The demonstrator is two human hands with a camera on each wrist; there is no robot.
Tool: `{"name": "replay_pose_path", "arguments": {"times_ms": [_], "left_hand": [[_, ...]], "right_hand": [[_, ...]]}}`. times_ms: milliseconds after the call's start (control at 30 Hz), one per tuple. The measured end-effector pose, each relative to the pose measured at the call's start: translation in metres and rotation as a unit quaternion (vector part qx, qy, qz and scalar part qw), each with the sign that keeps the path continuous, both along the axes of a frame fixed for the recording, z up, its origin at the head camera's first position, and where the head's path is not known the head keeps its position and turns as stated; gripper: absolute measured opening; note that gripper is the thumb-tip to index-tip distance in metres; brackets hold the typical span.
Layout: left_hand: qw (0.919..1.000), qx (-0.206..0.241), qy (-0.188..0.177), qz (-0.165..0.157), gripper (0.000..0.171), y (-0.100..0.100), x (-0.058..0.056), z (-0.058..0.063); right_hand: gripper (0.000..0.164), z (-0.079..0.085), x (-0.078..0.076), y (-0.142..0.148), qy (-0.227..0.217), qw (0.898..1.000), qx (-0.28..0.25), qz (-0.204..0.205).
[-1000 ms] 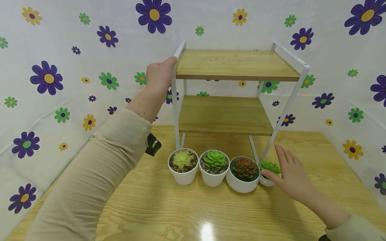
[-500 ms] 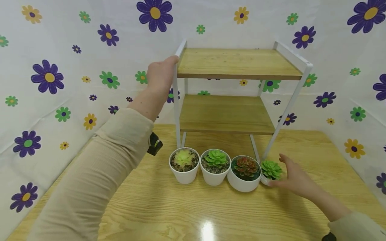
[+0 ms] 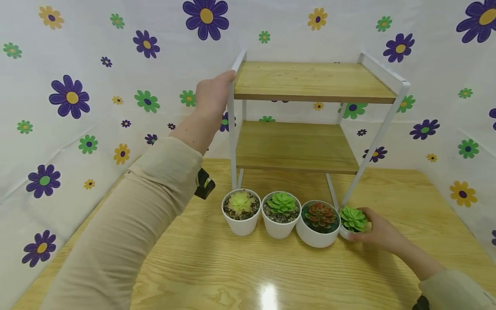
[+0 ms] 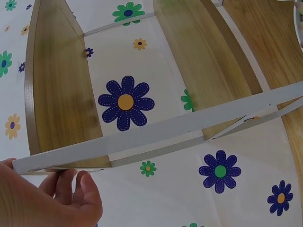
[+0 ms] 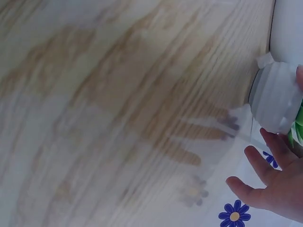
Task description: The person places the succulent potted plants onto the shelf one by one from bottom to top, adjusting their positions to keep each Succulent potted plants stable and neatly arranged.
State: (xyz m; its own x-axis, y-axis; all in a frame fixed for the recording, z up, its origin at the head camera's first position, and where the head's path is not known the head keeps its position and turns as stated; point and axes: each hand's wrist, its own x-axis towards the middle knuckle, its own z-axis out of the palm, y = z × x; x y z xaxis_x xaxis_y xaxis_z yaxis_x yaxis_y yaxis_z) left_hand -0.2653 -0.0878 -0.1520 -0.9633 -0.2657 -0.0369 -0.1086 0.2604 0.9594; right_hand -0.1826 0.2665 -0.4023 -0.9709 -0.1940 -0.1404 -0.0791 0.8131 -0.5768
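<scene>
On the table: four potted succulents sat in a row by the shelf's feet.
Left hand (image 3: 212, 95): gripped the two-tier shelf (image 3: 310, 82) at its top left front corner, fingers curled on the white frame.
Right hand (image 3: 381, 234): fingers wrapped round the small green succulent pot (image 3: 351, 221), rightmost, touching the red succulent pot (image 3: 318, 223).
Wooden table (image 3: 407, 202): pretty glossy.

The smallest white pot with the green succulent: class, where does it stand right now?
In the head view the smallest white pot with the green succulent stands at the right end of the pot row, beside the red succulent's round white pot, with the right hand round it.
</scene>
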Motion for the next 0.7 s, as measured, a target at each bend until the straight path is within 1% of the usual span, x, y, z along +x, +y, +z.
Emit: {"name": "replay_pose_path", "arguments": {"times_ms": [167, 333, 467, 567, 633, 700], "left_hand": [[0.9999, 0.011, -0.001, 0.004, 0.054, 0.0, 0.0, 0.0], [0.9998, 0.017, 0.009, 0.009, 0.054, 0.0, -0.001, 0.0], [0.9998, 0.012, 0.007, 0.012, 0.055, 0.001, -0.001, -0.001], [0.9999, 0.007, 0.006, 0.014, 0.055, 0.001, -0.001, -0.002], [0.9999, 0.006, 0.005, 0.014, 0.054, 0.001, -0.001, -0.002], [0.9999, 0.005, 0.006, 0.013, 0.054, 0.001, -0.001, -0.002]], "right_hand": [[0.086, 0.001, -0.001, -0.001, -0.01, 1.0, 0.001, -0.005], [0.085, -0.001, 0.0, 0.0, -0.005, 1.0, -0.001, -0.022], [0.084, -0.001, 0.001, 0.001, -0.008, 0.999, -0.006, -0.041], [0.085, 0.002, 0.003, 0.003, -0.008, 0.998, -0.001, -0.056], [0.083, 0.006, 0.005, 0.005, 0.0, 0.998, -0.009, -0.059], [0.079, 0.01, 0.007, 0.006, 0.012, 0.998, -0.028, -0.058]]}}
